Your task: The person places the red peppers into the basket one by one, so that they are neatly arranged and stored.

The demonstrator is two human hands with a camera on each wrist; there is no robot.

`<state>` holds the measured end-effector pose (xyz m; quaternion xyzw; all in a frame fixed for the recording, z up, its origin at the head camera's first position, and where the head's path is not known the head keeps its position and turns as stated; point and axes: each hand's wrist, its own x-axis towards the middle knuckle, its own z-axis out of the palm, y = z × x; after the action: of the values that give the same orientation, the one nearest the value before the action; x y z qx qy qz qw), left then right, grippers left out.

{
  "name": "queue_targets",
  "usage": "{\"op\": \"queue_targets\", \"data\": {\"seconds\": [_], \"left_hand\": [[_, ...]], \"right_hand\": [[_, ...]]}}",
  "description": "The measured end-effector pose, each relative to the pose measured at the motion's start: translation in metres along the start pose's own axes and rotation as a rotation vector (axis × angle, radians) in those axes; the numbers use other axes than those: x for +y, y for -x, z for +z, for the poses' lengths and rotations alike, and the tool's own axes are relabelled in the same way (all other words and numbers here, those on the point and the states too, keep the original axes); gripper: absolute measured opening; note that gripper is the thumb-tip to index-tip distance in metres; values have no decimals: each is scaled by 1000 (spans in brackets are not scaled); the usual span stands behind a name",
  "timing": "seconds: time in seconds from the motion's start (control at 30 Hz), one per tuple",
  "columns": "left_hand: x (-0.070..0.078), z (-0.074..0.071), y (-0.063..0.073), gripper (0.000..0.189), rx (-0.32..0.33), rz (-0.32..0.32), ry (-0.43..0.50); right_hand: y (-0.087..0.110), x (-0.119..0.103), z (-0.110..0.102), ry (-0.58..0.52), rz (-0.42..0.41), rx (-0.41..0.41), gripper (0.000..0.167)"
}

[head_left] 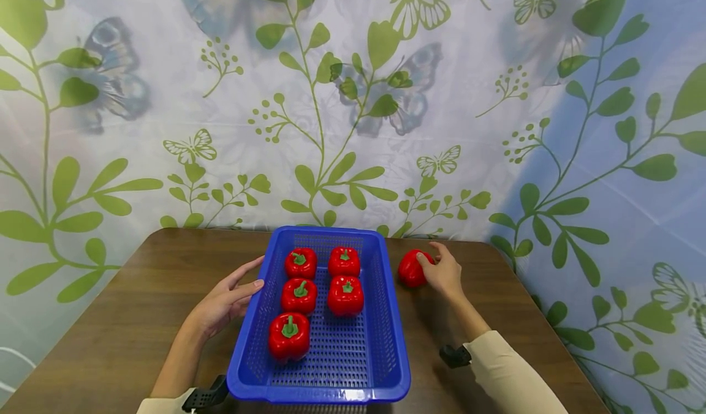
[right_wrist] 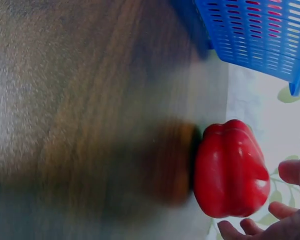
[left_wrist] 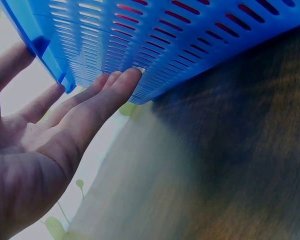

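Note:
A blue plastic basket (head_left: 318, 393) with slotted walls stands on the table and holds several red bell peppers (head_left: 289, 337) with green stems. My left hand (head_left: 223, 304) is at the basket's left side, its fingers extended; in the left wrist view the fingertips (left_wrist: 132, 77) meet the slotted wall. Right of the basket, another red bell pepper (right_wrist: 231, 170) rests on the tabletop. My right hand (head_left: 444, 271) is beside that pepper, thumb and fingers spread around its right side. The right wrist view shows a gap between thumb and pepper.
The brown wooden table (head_left: 182, 267) extends to both sides of the basket. Behind its far edge hangs a pale curtain (head_left: 342, 157) printed with green leaves and butterflies. Inside the basket, the peppers form two columns, with bare slotted floor at the front right.

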<state>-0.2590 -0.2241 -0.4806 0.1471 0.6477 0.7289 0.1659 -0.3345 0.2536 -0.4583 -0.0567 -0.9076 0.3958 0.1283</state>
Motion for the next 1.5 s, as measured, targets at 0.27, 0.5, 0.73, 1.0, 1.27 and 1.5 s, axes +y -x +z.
{"op": "queue_targets", "data": {"seconds": [0.27,0.5,0.73,1.0,1.27,1.5], "left_hand": [[-1,1,0,66,-7,0,0],[-2,2,0,66,-9,3,9],[-1,3,2,65,-7,6,7],[-1,4,3,65,-5,6,5],[0,5,3,65,-1,7,3],[-1,4,4,66,-5,6,0]], "right_hand": [[0,10,11,-19,12,15,53],[0,16,14,-28,14,-2,56],[0,19,14,22,42,-75,61],[-2,16,17,55,41,-114,62],[0,15,16,18,28,-92,61],[4,7,10,-14,13,-58,67]]}}
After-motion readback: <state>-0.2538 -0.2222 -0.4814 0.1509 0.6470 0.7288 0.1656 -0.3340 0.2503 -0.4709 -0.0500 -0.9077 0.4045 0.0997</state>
